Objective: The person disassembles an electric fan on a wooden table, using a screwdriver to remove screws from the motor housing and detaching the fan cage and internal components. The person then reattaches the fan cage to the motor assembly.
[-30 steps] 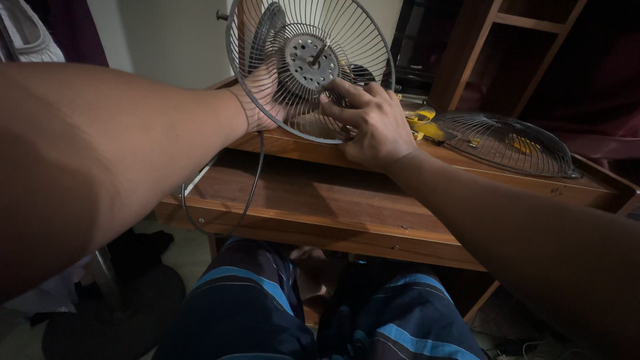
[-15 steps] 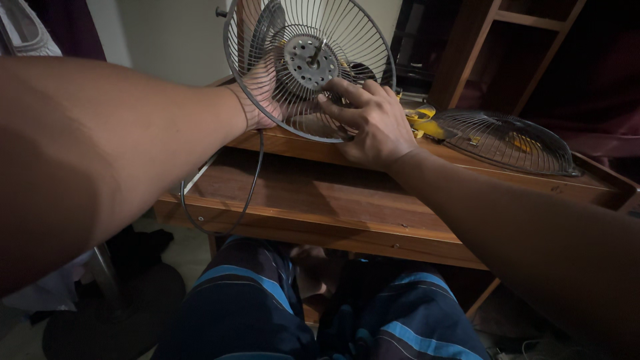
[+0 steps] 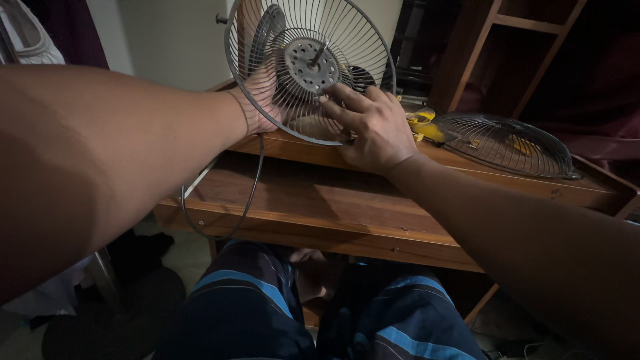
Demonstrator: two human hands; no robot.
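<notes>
A brown wooden desk [image 3: 373,200] with a lower shelf carries, at its back edge, a round grey wire fan guard with a perforated metal hub [image 3: 310,67] standing upright, and to the right a second domed wire guard [image 3: 507,143] lying flat beside a yellow object [image 3: 427,123]. The left hand [image 3: 263,97] reaches behind the upright guard, seen through the wires, its fingers curled around the rear; how firmly it grips I cannot tell. The right hand [image 3: 373,123] rests spread open on the guard's front, fingertips touching the wires just below the hub, while a thin grey cable [image 3: 252,187] hangs down off the desk edge.
</notes>
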